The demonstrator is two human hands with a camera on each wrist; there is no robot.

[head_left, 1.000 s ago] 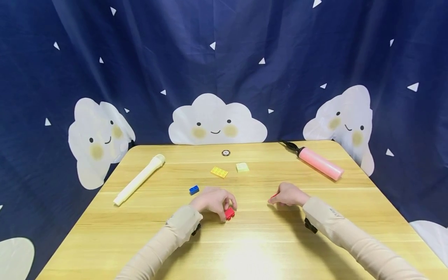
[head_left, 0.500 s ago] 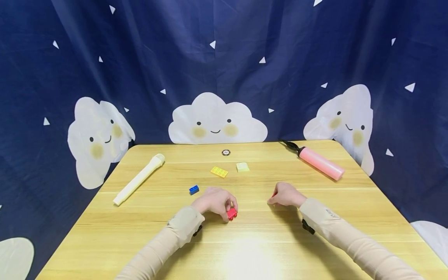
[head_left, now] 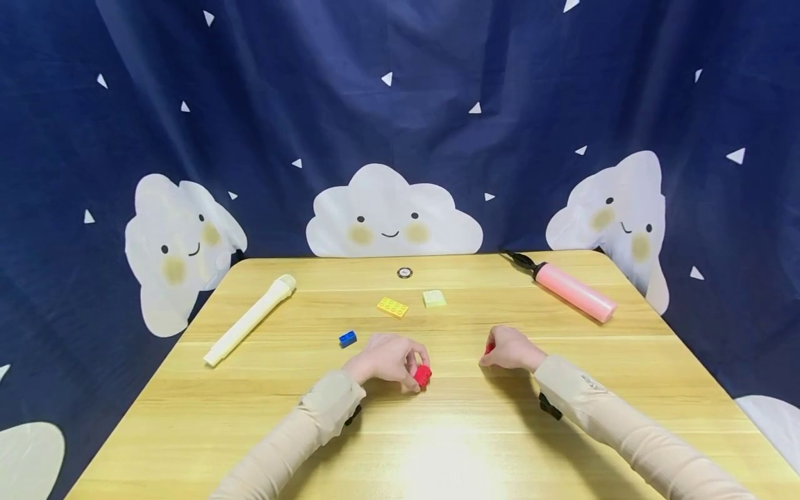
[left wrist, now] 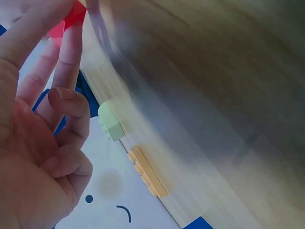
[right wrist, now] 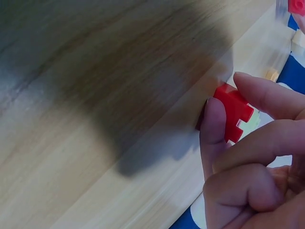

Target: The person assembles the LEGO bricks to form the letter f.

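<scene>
My left hand (head_left: 390,357) pinches a red toy building brick (head_left: 423,376) between thumb and fingertips, low over the middle of the table. In the left wrist view only part of that brick (left wrist: 74,16) shows at the top edge. To its right, my right hand (head_left: 511,348) pinches a second red building brick (right wrist: 232,107) between thumb and forefinger, its studs turned toward the palm. From the head view this brick is mostly covered by the fingers. The two bricks are apart. A small blue brick (head_left: 348,339) lies just behind my left wrist.
Farther back on the wooden table (head_left: 262,430) lie a flat yellow brick (head_left: 392,307), a pale green brick (head_left: 434,298) and a small round disc (head_left: 405,273). A cream microphone-shaped stick (head_left: 250,321) is at left, a pink hand pump (head_left: 575,292) at right.
My left hand has moved slightly right and away from me, and its red brick has turned. My right hand has shifted only a little; more of its red brick shows.
</scene>
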